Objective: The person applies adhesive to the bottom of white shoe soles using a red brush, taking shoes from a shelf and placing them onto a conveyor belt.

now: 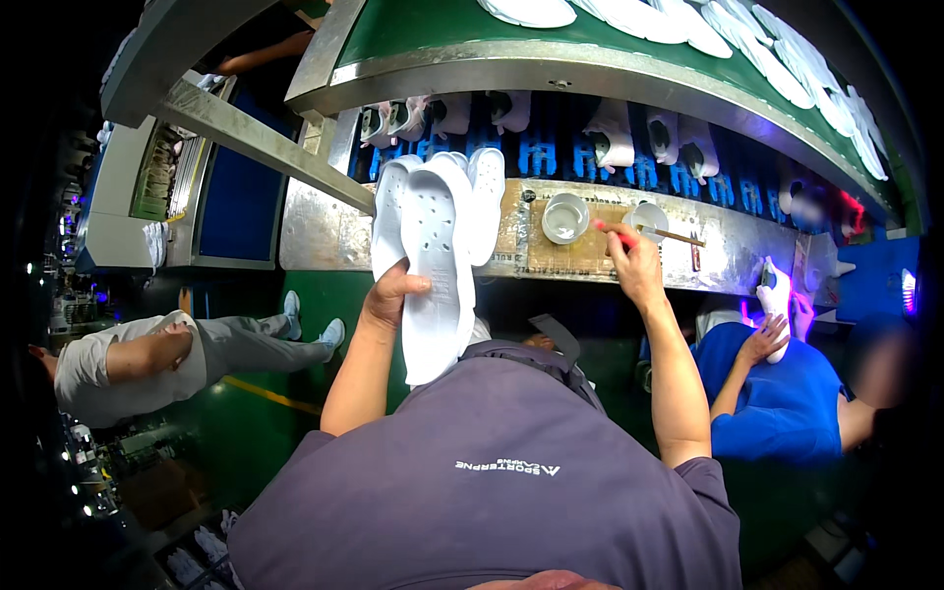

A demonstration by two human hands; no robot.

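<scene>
My left hand (391,295) grips a white shoe sole (439,265) by its edge, thumb on its face, in front of my chest. The sole stands nearly upright, with small holes in its upper half. More white soles (487,202) are just behind it; how they are supported is hidden. Over the metal bench, my right hand (637,264) is closed in a pinch, with a small red-tipped thing (599,225) at its fingertips. Beside those fingers stand a clear cup (565,217) of liquid and a pale bowl (646,218) with a wooden-handled brush (677,236) across it.
White and pink shoe uppers (612,138) hang on blue holders along the line behind the bench (334,231). Above runs a green shelf (433,34) bearing several white soles. A co-worker in blue (777,393) holds a shoe at right; another person (147,359) is at left.
</scene>
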